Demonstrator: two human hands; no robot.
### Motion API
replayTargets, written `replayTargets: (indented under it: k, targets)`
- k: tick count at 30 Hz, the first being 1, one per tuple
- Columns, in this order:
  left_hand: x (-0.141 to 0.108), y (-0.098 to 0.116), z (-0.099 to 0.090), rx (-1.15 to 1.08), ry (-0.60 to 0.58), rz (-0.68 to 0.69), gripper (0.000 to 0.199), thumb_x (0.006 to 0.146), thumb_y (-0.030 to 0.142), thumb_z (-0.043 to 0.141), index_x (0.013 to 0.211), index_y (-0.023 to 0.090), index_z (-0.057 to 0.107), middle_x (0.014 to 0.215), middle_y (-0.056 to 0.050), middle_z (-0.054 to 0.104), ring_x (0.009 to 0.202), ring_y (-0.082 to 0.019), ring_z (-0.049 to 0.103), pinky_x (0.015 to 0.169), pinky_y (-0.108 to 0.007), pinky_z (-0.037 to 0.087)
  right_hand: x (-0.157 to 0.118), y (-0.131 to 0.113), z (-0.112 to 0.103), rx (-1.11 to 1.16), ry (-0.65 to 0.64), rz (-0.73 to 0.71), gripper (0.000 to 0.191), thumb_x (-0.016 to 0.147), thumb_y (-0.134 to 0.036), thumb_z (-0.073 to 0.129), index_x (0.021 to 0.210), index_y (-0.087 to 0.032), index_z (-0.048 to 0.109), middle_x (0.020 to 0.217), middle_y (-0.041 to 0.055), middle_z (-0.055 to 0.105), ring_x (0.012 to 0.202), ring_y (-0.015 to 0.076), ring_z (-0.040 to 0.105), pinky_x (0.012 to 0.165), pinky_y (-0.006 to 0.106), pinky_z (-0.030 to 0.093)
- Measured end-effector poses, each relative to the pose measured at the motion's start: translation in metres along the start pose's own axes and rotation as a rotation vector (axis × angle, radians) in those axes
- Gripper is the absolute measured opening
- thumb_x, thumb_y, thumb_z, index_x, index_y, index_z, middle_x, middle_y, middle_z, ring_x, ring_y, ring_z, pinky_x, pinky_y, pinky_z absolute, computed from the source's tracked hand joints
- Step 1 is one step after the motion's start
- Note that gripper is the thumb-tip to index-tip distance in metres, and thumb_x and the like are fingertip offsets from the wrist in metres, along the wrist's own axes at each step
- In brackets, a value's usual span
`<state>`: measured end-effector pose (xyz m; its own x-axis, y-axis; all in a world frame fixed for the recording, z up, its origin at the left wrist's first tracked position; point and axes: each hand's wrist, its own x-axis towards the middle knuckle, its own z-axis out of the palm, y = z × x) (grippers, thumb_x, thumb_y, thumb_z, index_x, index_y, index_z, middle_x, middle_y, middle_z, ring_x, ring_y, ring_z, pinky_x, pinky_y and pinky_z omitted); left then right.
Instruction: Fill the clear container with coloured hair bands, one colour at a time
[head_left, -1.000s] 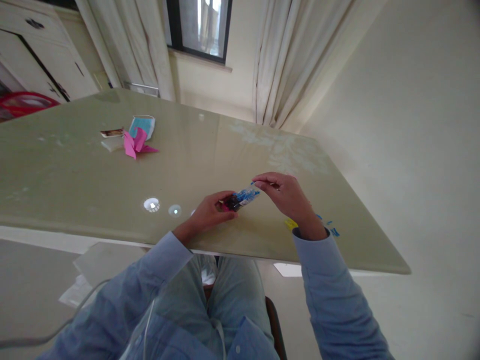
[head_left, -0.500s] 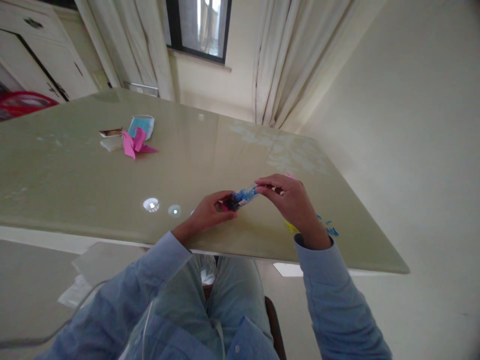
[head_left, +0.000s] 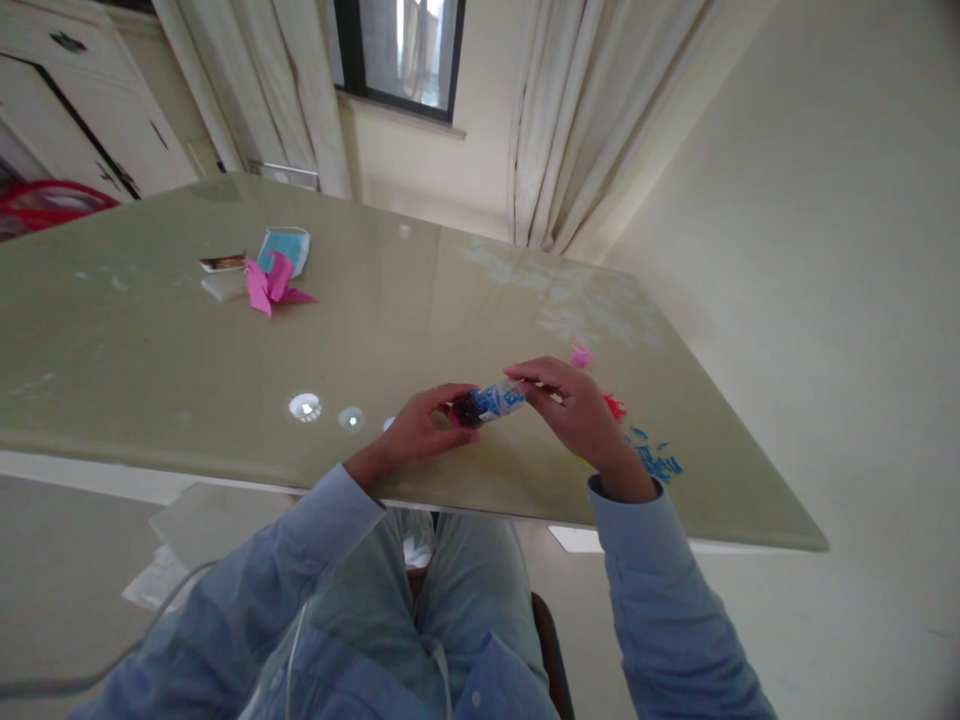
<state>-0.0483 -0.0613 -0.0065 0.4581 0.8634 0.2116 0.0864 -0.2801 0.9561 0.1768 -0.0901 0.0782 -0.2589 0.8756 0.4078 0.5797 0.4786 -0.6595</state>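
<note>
A small clear container (head_left: 496, 400) with blue and dark pieces inside lies tilted between my hands, above the table near its front edge. My left hand (head_left: 421, 430) is closed around its darker left end. At the other end, the fingers of my right hand (head_left: 564, 402) are pinched at the clear rim; whether they also hold a small piece cannot be made out. Just beyond my right hand are a pink pile (head_left: 581, 356) and a red pile (head_left: 615, 406) of small pieces. Small blue pieces (head_left: 658, 460) lie scattered beside my right wrist.
On the far left of the table (head_left: 405, 320) lie a pink folded-paper figure (head_left: 274, 284), a blue face mask (head_left: 286, 248), a small card (head_left: 223, 263) and a whitish item (head_left: 223, 288). A wall (head_left: 840, 300) rises along the right side.
My right hand has shifted slightly down and right at the container's rim, and the container lies flatter. The red pile now shows beside the hand, and more of the pink and blue pieces show.
</note>
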Motion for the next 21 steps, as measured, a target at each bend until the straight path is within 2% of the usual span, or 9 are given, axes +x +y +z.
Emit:
replayTargets:
  k: [4, 8, 16, 21]
  targets:
    - [-0.001, 0.003, -0.001, 0.035, 0.001, 0.056, 0.054, 0.071, 0.033, 0.081, 0.12, 0.013, 0.069, 0.1, -0.008, 0.073, 0.081, -0.018, 0.066, 0.08, -0.031, 0.054, 0.002, 0.01, 0.004, 0.043, -0.142, -0.076, 0.02, 0.097, -0.026, 0.058, 0.1, -0.021, 0.077, 0.098, 0.0096, 0.076, 0.092, 0.0191, 0.07, 0.082, 0.032, 0.054]
    - [-0.003, 0.007, -0.001, 0.092, 0.001, 0.126, 0.047, 0.075, 0.034, 0.08, 0.117, 0.014, 0.069, 0.099, -0.008, 0.072, 0.081, -0.018, 0.065, 0.079, -0.031, 0.054, 0.003, 0.02, 0.01, 0.075, -0.16, -0.108, 0.017, 0.094, -0.025, 0.062, 0.1, -0.02, 0.077, 0.098, 0.0096, 0.076, 0.09, 0.0189, 0.069, 0.078, 0.03, 0.054]
    - [-0.004, 0.001, -0.001, 0.185, -0.026, 0.273, 0.045, 0.082, 0.028, 0.073, 0.124, 0.017, 0.065, 0.113, -0.009, 0.073, 0.096, -0.021, 0.069, 0.088, -0.035, 0.055, -0.002, 0.036, 0.03, 0.133, -0.037, -0.23, 0.021, 0.095, -0.026, 0.063, 0.107, -0.026, 0.08, 0.096, 0.0078, 0.073, 0.087, 0.0174, 0.069, 0.075, 0.029, 0.056]
    - [-0.005, 0.0, 0.0, 0.201, -0.038, 0.299, 0.044, 0.082, 0.028, 0.073, 0.124, 0.018, 0.064, 0.118, -0.01, 0.073, 0.104, -0.023, 0.068, 0.094, -0.037, 0.054, -0.002, 0.037, 0.03, 0.101, -0.057, -0.316, 0.023, 0.096, -0.025, 0.062, 0.113, -0.028, 0.077, 0.098, 0.0075, 0.072, 0.089, 0.0175, 0.069, 0.076, 0.03, 0.056]
